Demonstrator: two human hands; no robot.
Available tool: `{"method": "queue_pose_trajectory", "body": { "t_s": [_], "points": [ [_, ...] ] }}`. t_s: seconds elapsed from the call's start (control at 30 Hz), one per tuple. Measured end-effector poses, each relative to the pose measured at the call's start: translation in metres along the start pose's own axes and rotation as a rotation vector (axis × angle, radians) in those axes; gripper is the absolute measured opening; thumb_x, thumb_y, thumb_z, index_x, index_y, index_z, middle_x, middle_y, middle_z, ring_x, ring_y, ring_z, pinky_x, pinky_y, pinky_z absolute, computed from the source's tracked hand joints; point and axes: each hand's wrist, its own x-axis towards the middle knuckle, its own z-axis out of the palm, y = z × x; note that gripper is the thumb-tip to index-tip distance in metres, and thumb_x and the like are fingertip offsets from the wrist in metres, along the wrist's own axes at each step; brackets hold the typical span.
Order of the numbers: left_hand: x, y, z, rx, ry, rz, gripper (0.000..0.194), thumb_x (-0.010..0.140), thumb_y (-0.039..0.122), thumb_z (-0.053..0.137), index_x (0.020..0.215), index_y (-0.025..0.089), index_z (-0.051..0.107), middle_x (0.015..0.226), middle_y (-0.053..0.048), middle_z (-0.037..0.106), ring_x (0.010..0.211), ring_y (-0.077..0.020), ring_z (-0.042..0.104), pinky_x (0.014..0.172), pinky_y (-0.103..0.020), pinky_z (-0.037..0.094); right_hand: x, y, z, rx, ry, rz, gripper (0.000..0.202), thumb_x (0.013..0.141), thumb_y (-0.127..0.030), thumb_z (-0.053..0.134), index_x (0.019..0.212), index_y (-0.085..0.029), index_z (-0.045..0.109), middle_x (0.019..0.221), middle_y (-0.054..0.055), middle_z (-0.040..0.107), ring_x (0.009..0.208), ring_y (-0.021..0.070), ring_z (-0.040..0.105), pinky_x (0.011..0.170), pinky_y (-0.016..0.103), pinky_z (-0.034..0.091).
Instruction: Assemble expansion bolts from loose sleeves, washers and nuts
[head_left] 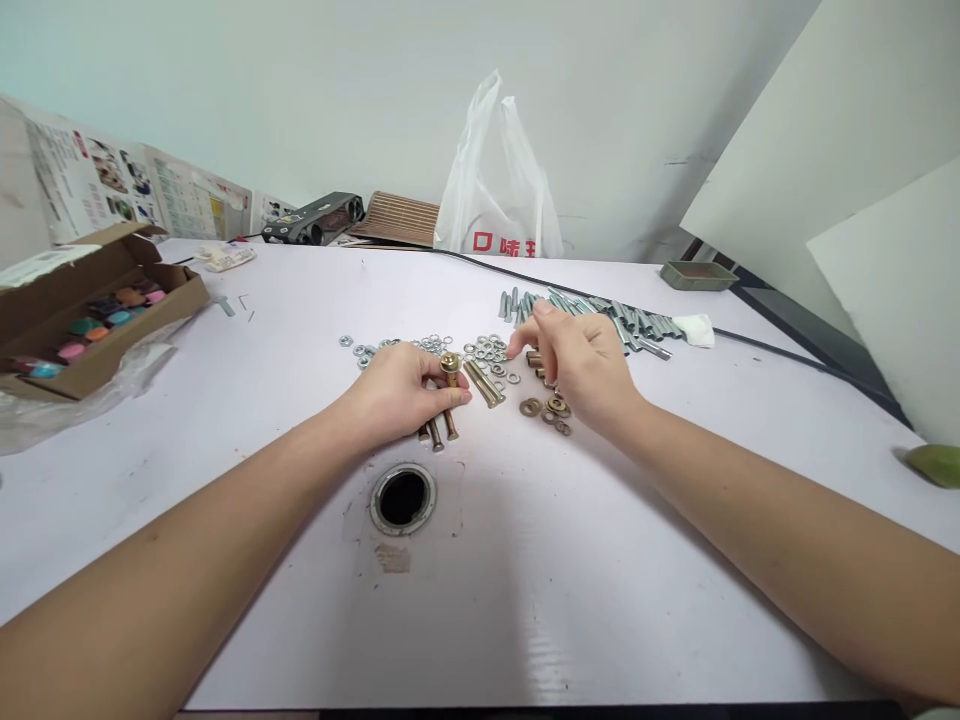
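My left hand (401,390) grips a brass-coloured bolt (451,366) between thumb and fingers, its ringed end facing up. Under that hand lie several more bolts (437,432), partly covered by it. To its right a few gold-toned bolts (486,384) lie side by side. My right hand (581,360) hovers over small brown metal sleeves (534,358), fingers bent and apart, with nothing visible between them. Just below it are brownish washers (556,408). Silver washers (491,350) spread between the hands, and silver nuts (364,352) sit beyond my left hand.
Silver metal tubes (637,322) are heaped behind my right hand, beside a white wad (695,330). A round hole (403,499) opens in the white table (480,600). An open cardboard box (176,290) stands left; a plastic bag (499,190) and green tray (699,275) are behind.
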Motion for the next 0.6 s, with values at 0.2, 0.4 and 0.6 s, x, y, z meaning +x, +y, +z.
{"method": "queue_pose_trajectory", "body": {
  "t_s": [0.2, 0.4, 0.6],
  "points": [
    [-0.002, -0.004, 0.003, 0.073, 0.052, 0.13, 0.024, 0.078, 0.041, 0.059, 0.073, 0.019, 0.068, 0.063, 0.001, 0.062, 0.057, -0.0118, 0.052, 0.057, -0.024, 0.037, -0.01, 0.0, 0.013, -0.265, -0.159, -0.045, 0.024, 0.087, -0.037, 0.055, 0.089, -0.015, 0.064, 0.084, 0.002, 0.065, 0.077, 0.0129, 0.057, 0.07, 0.026, 0.041],
    [-0.002, -0.008, 0.003, 0.279, 0.119, 0.362, 0.019, 0.085, 0.026, 0.051, 0.072, 0.018, 0.062, 0.071, -0.002, 0.061, 0.076, -0.0173, 0.049, 0.071, -0.028, 0.036, -0.017, 0.001, 0.032, -0.575, -0.209, -0.257, 0.028, 0.088, -0.034, 0.055, 0.11, -0.018, 0.061, 0.099, 0.002, 0.065, 0.094, 0.0171, 0.056, 0.086, 0.032, 0.035],
    [-0.006, -0.001, -0.01, 0.259, 0.176, 0.339, 0.029, 0.093, 0.039, 0.04, 0.091, 0.018, 0.06, 0.082, -0.004, 0.061, 0.083, -0.0186, 0.05, 0.072, -0.028, 0.036, -0.018, 0.004, 0.024, -0.575, -0.163, -0.254, 0.02, 0.09, -0.034, 0.053, 0.101, -0.019, 0.06, 0.1, 0.001, 0.065, 0.096, 0.0167, 0.057, 0.091, 0.035, 0.031]
  ]
}}
